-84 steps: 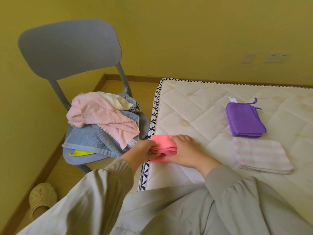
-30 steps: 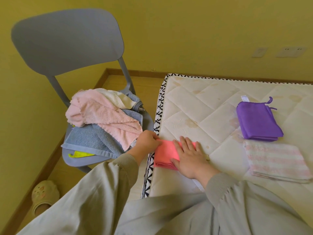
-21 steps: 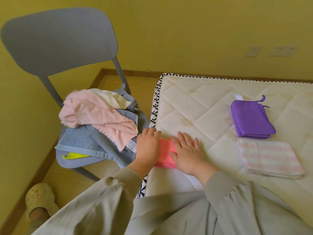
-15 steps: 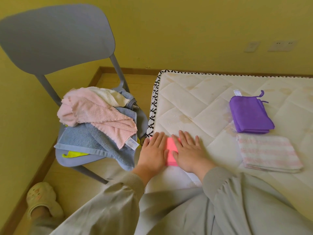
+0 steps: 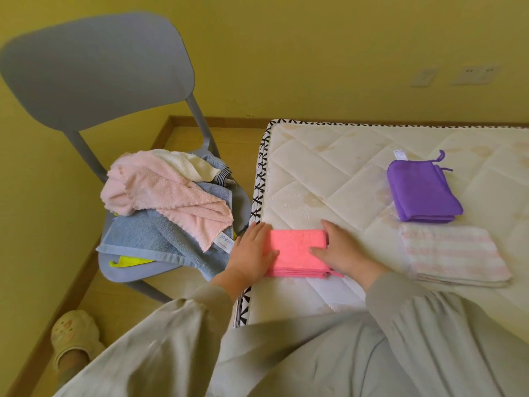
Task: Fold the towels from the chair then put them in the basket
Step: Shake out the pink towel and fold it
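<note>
Pressing down flat with left hand [image 5: 253, 250] and right hand [image 5: 342, 249], fingers straight, gripping nothing, on coral towel [image 5: 297, 252], lower centre, by mattress [image 5: 315, 179] edge. Could spring open on release, or slide off that near edge.

Quilted mattress [image 5: 329, 167], slipper [image 5: 75, 333], wall sockets [image 5: 476, 73]

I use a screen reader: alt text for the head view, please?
The left hand and right hand press a folded pink towel on the mattress. A purple towel and a striped towel lie folded nearby; unfolded towels cover a grey chair.
</note>
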The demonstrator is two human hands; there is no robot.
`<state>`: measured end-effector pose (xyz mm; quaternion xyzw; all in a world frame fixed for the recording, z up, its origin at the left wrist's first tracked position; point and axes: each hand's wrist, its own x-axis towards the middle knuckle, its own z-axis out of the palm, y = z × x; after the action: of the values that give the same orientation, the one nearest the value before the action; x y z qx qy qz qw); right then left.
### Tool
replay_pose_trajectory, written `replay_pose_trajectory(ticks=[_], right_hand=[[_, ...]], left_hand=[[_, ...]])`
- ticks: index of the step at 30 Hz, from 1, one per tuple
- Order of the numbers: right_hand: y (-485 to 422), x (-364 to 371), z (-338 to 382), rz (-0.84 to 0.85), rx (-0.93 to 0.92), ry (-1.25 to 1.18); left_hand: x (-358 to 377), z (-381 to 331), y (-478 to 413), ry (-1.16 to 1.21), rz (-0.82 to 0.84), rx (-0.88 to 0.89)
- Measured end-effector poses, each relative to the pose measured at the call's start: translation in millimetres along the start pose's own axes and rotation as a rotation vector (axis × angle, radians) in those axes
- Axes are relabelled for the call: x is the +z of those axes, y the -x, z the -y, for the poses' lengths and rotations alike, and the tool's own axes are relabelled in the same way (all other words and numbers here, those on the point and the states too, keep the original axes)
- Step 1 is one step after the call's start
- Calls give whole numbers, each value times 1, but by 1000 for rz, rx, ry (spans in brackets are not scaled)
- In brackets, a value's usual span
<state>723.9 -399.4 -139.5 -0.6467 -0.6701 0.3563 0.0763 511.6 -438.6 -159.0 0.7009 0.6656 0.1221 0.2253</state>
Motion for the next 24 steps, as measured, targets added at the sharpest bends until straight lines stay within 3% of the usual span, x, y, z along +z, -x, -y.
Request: replay_pose_trajectory(ticks=[3, 8, 12, 17, 22, 24], right_hand=[[-2, -7, 4, -13, 157, -401], [2, -5, 15, 91, 280, -476], [7, -3, 19, 137, 406, -607], [13, -9, 16, 65, 372, -645], [17, -26, 5, -87, 291, -678], [17, -37, 0, -179, 265, -597]], left_hand=[[-14, 1, -2, 133, -30, -112], [-27, -2, -3, 412, -3, -337], [-33, -9, -4, 484, 80, -418], [-41, -27, -1, 729, 199, -477], [-44, -59, 2, 1133, 212, -542], [-41, -77, 0, 1136, 205, -542]])
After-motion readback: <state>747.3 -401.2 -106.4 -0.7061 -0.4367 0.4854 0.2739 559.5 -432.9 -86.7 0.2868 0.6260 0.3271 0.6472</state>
